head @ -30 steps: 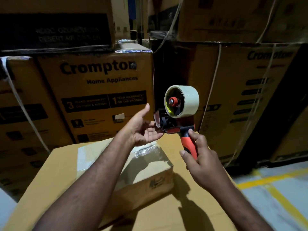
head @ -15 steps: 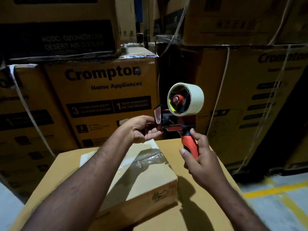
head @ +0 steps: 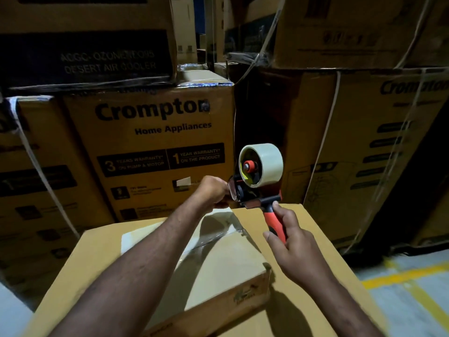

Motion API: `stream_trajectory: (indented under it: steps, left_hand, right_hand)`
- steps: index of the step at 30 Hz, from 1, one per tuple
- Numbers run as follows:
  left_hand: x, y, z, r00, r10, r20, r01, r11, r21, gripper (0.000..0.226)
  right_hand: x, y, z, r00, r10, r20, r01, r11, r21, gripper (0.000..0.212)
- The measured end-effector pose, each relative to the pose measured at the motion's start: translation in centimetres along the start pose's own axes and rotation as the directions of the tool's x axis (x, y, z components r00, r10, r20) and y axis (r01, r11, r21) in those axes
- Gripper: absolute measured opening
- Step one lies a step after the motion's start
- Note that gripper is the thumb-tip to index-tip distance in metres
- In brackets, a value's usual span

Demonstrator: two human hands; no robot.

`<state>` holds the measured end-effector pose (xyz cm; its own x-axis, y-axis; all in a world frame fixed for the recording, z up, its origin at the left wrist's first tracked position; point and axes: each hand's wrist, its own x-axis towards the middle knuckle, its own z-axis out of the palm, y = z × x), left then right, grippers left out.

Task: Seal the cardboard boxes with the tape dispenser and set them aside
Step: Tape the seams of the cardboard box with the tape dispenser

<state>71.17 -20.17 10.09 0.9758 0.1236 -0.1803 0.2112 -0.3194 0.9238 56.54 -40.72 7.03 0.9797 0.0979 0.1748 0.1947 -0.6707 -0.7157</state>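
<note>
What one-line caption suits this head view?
Right hand holds tape dispenser; left hand pinches its front above small cardboard box.

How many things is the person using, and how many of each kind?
Hands: 2, left hand and right hand
Tape dispensers: 1, the tape dispenser with a red handle
Tape rolls: 1, the tape roll on it
Small boxes: 1, the small box
Big boxes under it: 1, the big box
Total: 6
</note>
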Motion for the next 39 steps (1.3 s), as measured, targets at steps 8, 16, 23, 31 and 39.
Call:
stream_trajectory:
  steps: [8,16,23,31,39]
  left_hand:
    - [4.6,-3.3,-0.6,0.984,0.107,-0.139,-0.064,0.957,0.283,0.016]
    - [7.5,-6.5,0.1,0.994,0.053,-0.093,-0.027,0.964,0.266,0.012]
    - [9.1,-7.6,0.9,0.989,0.078,-0.123,-0.031,0.938,0.345,0.016]
    - [9.5,-8.1,1.2,0.989,-0.018,-0.145,0.099,0.809,0.580,0.036]
    - [8.2,-7.0,0.4,0.872,0.467,0.149,-0.440,0.613,0.656,0.021]
  right_hand:
    - [-0.7,-0.3,2.2,0.989,0.143,0.046,-0.141,0.989,-0.040,0.064]
    - [-0.6,-0.4,3.8,0.976,0.209,0.055,-0.204,0.976,-0.078,0.065]
    - [0.4,-1.1,4.4,0.967,0.250,0.045,-0.241,0.960,-0.140,0.064]
    - [1.4,-1.3,4.4,0.957,0.282,0.067,-0.265,0.945,-0.190,0.059]
    - [1.6,-1.2,4.2,0.961,0.266,0.072,-0.249,0.950,-0.187,0.055]
